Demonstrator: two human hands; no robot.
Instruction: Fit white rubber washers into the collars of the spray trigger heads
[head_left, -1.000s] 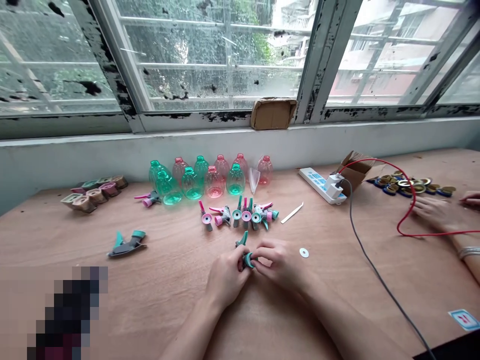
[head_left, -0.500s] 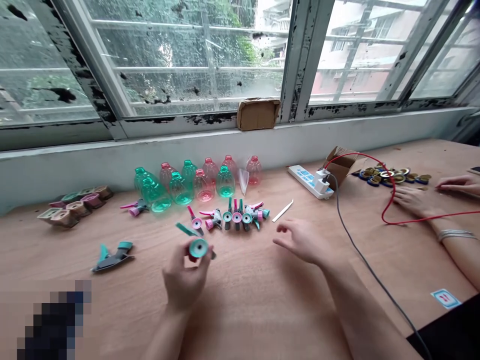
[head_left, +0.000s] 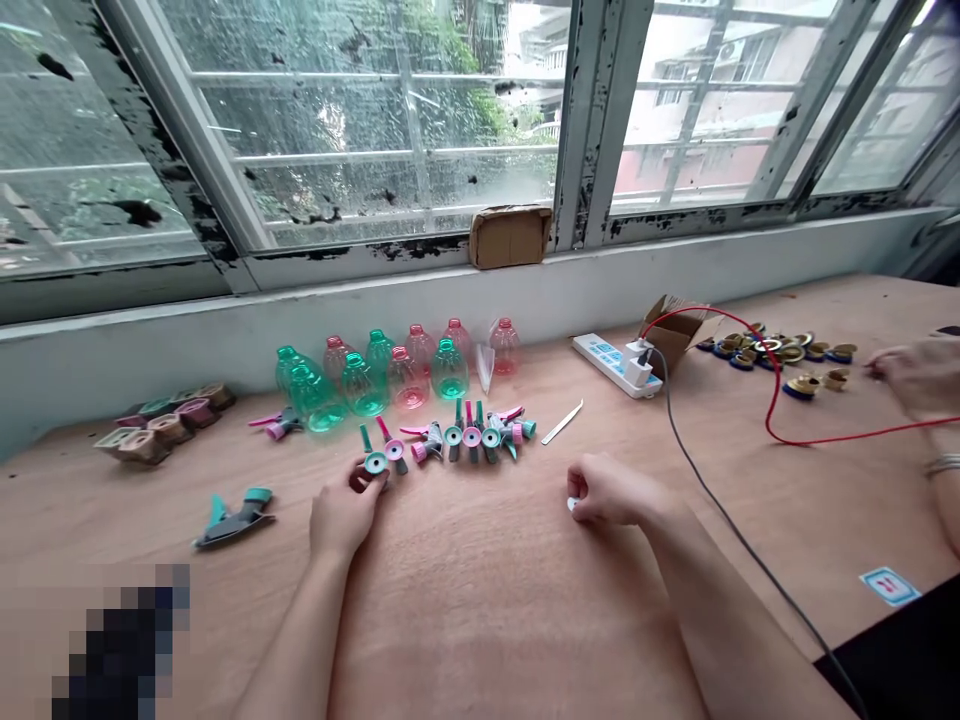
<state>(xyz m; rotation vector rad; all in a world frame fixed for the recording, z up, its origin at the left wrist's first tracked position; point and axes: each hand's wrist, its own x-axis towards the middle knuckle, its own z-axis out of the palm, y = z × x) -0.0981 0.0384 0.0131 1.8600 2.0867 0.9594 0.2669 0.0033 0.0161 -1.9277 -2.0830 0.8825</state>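
Note:
My left hand (head_left: 346,508) has its thumb and fingers round a teal and grey trigger spray head (head_left: 376,463), at the left end of a row of similar heads. A pink spray head (head_left: 394,452) stands just right of it. My right hand (head_left: 609,492) is closed, low over the table to the right, with a small white piece (head_left: 574,504) pinched at its fingertips; its kind is not clear. White tweezers (head_left: 562,422) lie beyond that hand. Another teal and grey spray head (head_left: 236,518) lies on its side at the left.
Green and pink clear bottles (head_left: 409,380) stand along the wall. A power strip (head_left: 616,365) with a grey cable and a red cord (head_left: 772,400) lies right, near an open carton (head_left: 671,335). A co-worker's blurred hand (head_left: 919,378) is beside gold and blue round parts (head_left: 799,385).
My left hand has moved the teal spray head forward and left to the row's end. My right hand has closed on a small white piece. The co-worker's hand has moved right.

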